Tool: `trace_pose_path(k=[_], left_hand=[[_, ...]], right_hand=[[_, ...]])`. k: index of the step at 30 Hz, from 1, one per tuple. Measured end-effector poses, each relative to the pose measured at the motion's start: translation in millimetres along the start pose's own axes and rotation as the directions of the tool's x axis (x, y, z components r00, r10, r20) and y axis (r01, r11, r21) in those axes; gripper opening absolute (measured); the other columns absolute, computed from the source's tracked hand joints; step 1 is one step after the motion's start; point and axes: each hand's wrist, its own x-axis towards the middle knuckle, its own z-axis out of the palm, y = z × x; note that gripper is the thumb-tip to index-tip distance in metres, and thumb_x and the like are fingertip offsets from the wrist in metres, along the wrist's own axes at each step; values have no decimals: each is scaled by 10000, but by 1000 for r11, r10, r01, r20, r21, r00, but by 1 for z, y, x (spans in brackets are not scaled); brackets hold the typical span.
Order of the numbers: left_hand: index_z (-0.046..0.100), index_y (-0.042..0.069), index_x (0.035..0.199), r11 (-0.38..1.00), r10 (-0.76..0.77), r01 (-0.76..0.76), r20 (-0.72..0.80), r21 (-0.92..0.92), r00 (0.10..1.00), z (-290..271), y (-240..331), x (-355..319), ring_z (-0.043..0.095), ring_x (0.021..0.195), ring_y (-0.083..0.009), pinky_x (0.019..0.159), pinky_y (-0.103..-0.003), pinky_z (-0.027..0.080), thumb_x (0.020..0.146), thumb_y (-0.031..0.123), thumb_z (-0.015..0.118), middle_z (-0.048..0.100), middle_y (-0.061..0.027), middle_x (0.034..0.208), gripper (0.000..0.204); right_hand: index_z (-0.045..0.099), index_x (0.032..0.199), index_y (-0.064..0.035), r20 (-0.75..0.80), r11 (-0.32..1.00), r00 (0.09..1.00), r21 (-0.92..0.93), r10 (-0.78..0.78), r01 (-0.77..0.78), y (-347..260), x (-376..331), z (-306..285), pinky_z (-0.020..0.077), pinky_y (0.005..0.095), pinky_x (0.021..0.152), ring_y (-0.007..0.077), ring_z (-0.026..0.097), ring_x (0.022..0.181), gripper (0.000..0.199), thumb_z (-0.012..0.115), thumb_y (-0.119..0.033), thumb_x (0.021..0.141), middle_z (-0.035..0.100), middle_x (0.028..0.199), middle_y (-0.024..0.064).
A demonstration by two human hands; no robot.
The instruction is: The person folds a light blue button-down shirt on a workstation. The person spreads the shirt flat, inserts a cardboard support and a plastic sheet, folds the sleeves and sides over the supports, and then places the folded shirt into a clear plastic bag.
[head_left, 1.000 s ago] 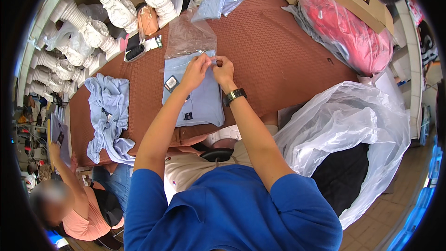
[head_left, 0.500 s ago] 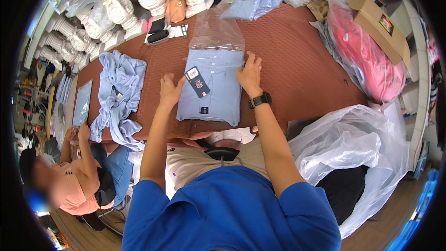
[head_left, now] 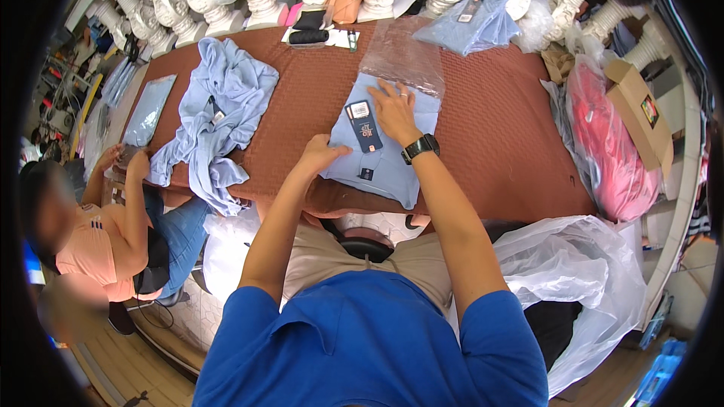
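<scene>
Both hands flat on folded shirt (head_left: 385, 154); fingers apparently spread.

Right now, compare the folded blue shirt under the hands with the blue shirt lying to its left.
The folded shirt lies flat and squared, a dark tag on top; the loose shirt is crumpled, spilling over the table edge. Both hands, left and right, press the folded one; nobody touches the loose one. Both are light blue.

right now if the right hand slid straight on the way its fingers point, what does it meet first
Probably the clear plastic bag lying past the top of the folded blue shirt that the right hand rests flat on.
</scene>
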Motion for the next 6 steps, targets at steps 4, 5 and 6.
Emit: trace_pose_path(k=[4,5,6], left_hand=[[477,-68,1337,988,102,-101,5,-119,995,11,-6,-8,623,1137,-331,943,-381,494,804,253,772,604,-269,1283,688],[426,-49,1387,989,48,-35,84,-142,995,8,4,-15,599,1174,-346,962,-384,483,819,247,762,568,-266,1338,722],[374,-30,1436,987,-4,31,165,-158,986,3,15,-21,574,1210,-360,982,-388,472,835,241,751,532,-264,1394,760]], right_hand=[[587,1384,-281,-3,999,999,-15,42,-42,2,-9,5,194,706,1119,397,316,1415,391,538,-225,1001,429,1544,39],[583,1390,-280,-7,999,999,-16,45,-45,4,-11,4,191,701,1125,399,308,1422,395,542,-233,1000,424,1549,39],[583,1390,-280,1,999,999,-24,49,-49,6,-14,4,191,701,1125,399,308,1422,395,542,-233,1000,424,1549,39]])
